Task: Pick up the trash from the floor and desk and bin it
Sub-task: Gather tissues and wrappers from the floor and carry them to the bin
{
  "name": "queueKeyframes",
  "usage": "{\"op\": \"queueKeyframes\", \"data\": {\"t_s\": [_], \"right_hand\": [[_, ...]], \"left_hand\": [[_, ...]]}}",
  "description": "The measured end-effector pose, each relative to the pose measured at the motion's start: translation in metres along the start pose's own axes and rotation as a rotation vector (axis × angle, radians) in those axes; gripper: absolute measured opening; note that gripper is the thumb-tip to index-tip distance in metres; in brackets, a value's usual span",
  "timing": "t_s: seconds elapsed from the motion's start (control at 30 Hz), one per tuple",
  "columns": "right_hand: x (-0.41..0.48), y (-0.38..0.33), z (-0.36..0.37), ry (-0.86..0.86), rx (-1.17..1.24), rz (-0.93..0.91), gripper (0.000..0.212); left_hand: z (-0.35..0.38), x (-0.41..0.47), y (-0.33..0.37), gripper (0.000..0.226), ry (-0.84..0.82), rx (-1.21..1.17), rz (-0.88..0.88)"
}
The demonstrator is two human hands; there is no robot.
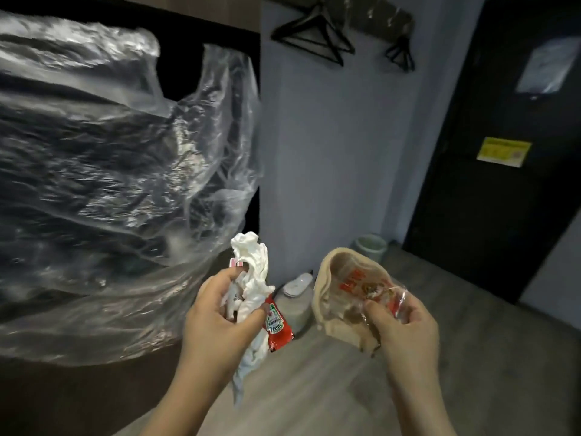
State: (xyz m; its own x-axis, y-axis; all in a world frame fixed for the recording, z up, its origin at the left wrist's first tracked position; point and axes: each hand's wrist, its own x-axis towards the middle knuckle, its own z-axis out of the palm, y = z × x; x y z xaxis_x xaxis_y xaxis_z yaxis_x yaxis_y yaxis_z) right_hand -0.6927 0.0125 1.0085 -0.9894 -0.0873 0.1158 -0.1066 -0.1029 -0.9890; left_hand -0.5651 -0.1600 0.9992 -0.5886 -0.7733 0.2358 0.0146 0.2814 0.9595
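The left hand has its fingers and thumb curled round a crumpled white tissue. A red ketchup packet is pinched in the same bundle and pokes out on the thumb side. The right hand pinches a clear printed wrapper between thumb and fingers. A beige paper bowl is tilted on its side against that wrapper and seems to be carried with it, though how the bowl itself is held cannot be told.

Both loads are up in the air in front of the person, well above the wood floor. A big clear plastic bag bulges just beside the left hand; whether it lines a bin cannot be told. A small pale bin stands at the foot of the wall by the dark door, well apart from both hands.

Picking up looks done for these pieces, so the step in hand is likely carrying them to be binned. The next move probably means bringing both hands over an open mouth, of the bag or the bin. Each grip should let go only once it is above that mouth, as the light tissue and wrapper could drift aside.
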Motion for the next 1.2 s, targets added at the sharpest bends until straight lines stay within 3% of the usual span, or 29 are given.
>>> {"op": "queueKeyframes", "data": {"t_s": [0.27, 0.7, 1.0, 1.2], "right_hand": [[0.094, 0.044, -0.029, 0.205, -0.056, 0.03, 0.026], [0.304, 0.071, 0.043, 0.379, -0.104, 0.038, 0.029], [0.438, 0.105, 0.045, 0.416, -0.117, 0.039, 0.028], [0.564, 0.128, 0.026, 0.39, -0.071, 0.072, 0.029]], "left_hand": [[0.103, 0.075, -0.025, 0.044, -0.161, 0.034, 0.021], [0.23, 0.309, -0.069, 0.052, -0.31, -0.009, 0.115], [0.355, 0.406, -0.094, 0.056, -0.438, -0.061, 0.084], [0.464, 0.471, -0.103, 0.051, -0.424, -0.095, 0.05]]}}
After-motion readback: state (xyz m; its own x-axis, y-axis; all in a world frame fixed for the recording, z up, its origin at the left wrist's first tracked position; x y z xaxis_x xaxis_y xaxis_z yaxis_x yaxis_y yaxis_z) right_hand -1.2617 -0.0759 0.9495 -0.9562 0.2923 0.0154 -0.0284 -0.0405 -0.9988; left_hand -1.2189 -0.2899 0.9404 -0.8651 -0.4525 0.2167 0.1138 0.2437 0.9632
